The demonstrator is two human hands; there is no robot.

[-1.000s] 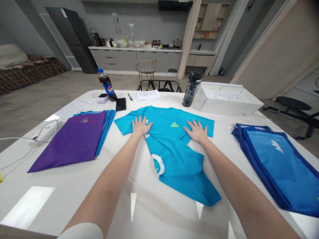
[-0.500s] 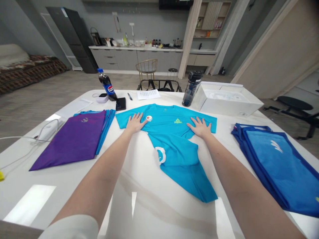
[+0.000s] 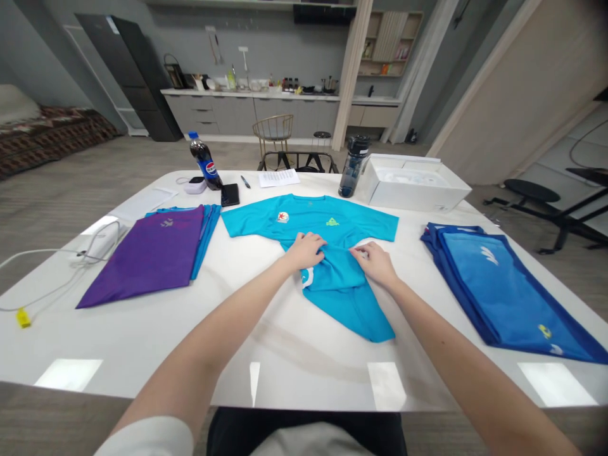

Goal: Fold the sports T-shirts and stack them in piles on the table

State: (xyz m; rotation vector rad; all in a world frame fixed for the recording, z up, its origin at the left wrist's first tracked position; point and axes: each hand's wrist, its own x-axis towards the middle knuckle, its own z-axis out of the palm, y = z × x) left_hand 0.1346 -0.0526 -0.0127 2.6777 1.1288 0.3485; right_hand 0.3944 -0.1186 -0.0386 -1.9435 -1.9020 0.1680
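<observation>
A turquoise T-shirt (image 3: 304, 218) lies on the white table (image 3: 266, 373), its sleeves spread and its lower part bunched and slanting toward the near right. My left hand (image 3: 306, 250) is closed on the cloth near the middle of the shirt, fingers curled down. Close to its right, my right hand (image 3: 373, 261) pinches the shirt's right side between thumb and fingers. The cloth between the two hands is gathered in a fold. A white print shows partly just below my left hand.
Folded purple (image 3: 152, 259) and blue shirts (image 3: 513, 278) flank the work area. Behind stand a cola bottle (image 3: 205, 161), a dark tumbler (image 3: 353, 168) and an open white box (image 3: 413, 183). A phone (image 3: 230, 195), paper (image 3: 278, 178) and a cabled adapter (image 3: 102, 242) also lie there.
Both hands have left the shirt's sleeves, moved inward and nearer, and taken hold of the cloth. The shirt's lower part is now more bunched. The view has shifted, showing the table's near edge.
</observation>
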